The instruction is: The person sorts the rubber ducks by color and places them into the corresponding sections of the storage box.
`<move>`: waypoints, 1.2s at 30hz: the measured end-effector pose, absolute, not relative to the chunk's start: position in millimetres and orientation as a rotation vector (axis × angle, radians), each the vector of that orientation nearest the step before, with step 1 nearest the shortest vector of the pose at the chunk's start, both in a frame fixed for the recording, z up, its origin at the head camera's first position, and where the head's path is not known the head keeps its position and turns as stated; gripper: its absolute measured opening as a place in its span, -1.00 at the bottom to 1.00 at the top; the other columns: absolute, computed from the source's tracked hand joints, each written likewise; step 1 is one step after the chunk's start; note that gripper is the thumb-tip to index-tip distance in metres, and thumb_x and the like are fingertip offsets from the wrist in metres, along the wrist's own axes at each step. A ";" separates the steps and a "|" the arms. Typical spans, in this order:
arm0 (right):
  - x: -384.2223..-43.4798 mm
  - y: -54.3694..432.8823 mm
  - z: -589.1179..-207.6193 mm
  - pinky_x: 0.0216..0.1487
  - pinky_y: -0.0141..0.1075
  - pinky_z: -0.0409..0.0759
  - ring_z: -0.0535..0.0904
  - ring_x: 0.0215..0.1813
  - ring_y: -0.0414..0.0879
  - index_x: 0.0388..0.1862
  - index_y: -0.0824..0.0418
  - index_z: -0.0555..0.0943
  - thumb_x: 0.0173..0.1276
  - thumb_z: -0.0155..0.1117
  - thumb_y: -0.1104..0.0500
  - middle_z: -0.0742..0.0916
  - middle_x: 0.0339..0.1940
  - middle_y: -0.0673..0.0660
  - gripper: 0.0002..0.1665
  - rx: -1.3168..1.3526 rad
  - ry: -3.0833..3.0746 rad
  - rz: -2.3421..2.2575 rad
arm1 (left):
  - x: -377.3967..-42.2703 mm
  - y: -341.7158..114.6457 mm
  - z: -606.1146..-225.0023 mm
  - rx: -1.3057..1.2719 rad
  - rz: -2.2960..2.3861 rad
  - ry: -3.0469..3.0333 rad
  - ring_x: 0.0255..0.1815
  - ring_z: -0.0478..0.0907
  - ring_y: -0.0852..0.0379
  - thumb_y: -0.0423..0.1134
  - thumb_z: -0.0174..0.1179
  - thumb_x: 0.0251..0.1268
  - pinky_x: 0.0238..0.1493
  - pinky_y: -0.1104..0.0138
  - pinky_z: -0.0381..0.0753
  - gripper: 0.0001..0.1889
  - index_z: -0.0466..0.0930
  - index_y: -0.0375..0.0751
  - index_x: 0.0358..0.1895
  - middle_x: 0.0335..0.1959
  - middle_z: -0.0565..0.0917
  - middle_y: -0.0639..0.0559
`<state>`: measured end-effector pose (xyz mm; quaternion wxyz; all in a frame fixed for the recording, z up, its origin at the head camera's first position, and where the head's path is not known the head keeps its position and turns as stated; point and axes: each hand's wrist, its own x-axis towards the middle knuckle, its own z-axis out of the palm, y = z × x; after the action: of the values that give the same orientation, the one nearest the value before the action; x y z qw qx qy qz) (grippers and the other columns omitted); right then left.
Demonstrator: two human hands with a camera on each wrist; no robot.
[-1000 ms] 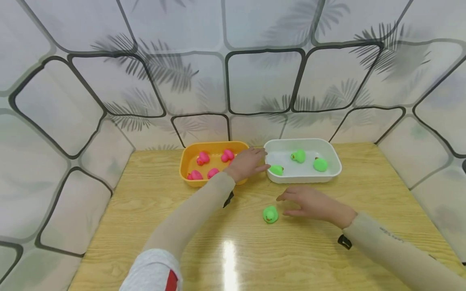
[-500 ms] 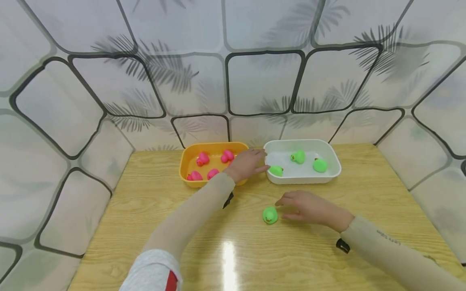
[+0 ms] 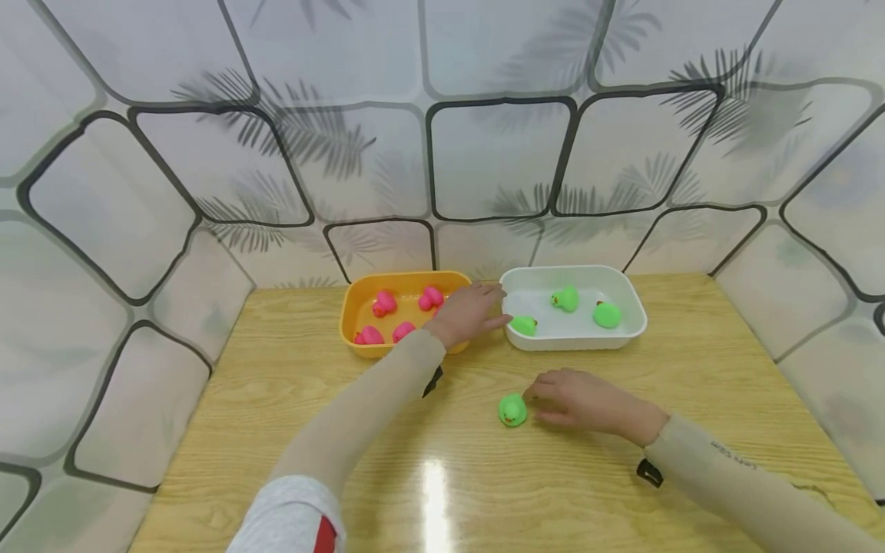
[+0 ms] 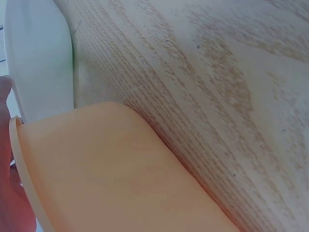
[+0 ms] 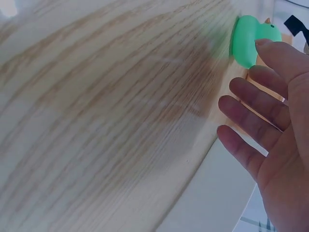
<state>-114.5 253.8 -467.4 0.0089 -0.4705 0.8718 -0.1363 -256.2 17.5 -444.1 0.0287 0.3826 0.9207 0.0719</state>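
A green rubber duck (image 3: 512, 411) sits on the wooden table in front of the two trays. Just to its right is my right hand (image 3: 584, 399); in the right wrist view its relaxed fingers (image 5: 246, 113) are spread, and the thumb overlaps the duck (image 5: 246, 41), though contact cannot be told. My left hand (image 3: 470, 311) lies over the right end of an orange tray (image 3: 349, 311), fingertips at the left rim of a white tray (image 3: 577, 340). Its fingers look extended and hold nothing visible. Part of the orange tray is hidden beneath this hand.
Several pink rubber ducks (image 3: 384, 303) lie in the orange tray. Three green ducks (image 3: 565, 299) lie in the white one. Behind both trays rises a patterned wall (image 3: 501, 157), and side panels flank the wooden table (image 3: 297, 392).
My right hand has shifted slightly toward the near side and left, closer to the lone green duck. The left hand and both trays have stayed in place.
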 end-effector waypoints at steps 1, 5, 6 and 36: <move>-114.4 253.8 -467.9 0.01 -0.15 0.71 0.69 -0.05 -0.11 0.07 0.15 0.70 0.42 0.43 0.11 0.75 -0.06 0.00 -0.71 -1.469 2.724 -0.425 | -256.1 17.5 -444.0 1.179 0.222 2.840 0.52 0.38 -0.04 0.23 0.02 0.61 0.52 0.14 0.36 -0.34 0.41 -0.14 0.51 0.49 0.48 -0.05; -114.1 253.0 -469.5 0.02 -0.16 0.71 0.69 -0.05 -0.12 0.08 0.15 0.70 0.42 0.43 0.11 0.76 -0.06 -0.01 -0.70 -1.461 2.724 -0.429 | -255.9 17.8 -444.2 1.170 0.224 2.839 0.52 0.38 -0.05 0.23 0.02 0.60 0.52 0.13 0.35 -0.34 0.41 -0.15 0.51 0.50 0.48 -0.06; -114.0 252.7 -469.8 0.03 -0.16 0.70 0.69 -0.04 -0.12 0.08 0.15 0.70 0.42 0.43 0.11 0.76 -0.06 -0.01 -0.70 -1.455 2.721 -0.431 | -255.8 17.9 -444.4 1.168 0.225 2.838 0.52 0.38 -0.05 0.23 0.02 0.60 0.52 0.13 0.35 -0.34 0.41 -0.14 0.52 0.50 0.48 -0.06; -114.8 234.3 -469.9 0.12 -0.18 0.69 0.67 0.05 -0.12 0.21 0.08 0.69 0.49 0.38 0.05 0.72 0.05 0.00 -0.64 -1.526 2.678 -0.455 | -255.3 17.7 -447.3 1.163 0.230 2.839 0.53 0.36 -0.05 0.24 0.00 0.61 0.53 0.12 0.34 -0.34 0.40 -0.14 0.52 0.52 0.46 -0.06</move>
<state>-114.8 234.3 -469.9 0.0128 -0.4898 0.8595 -0.1459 -255.3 17.7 -447.3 0.0323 0.3779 0.9223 0.0747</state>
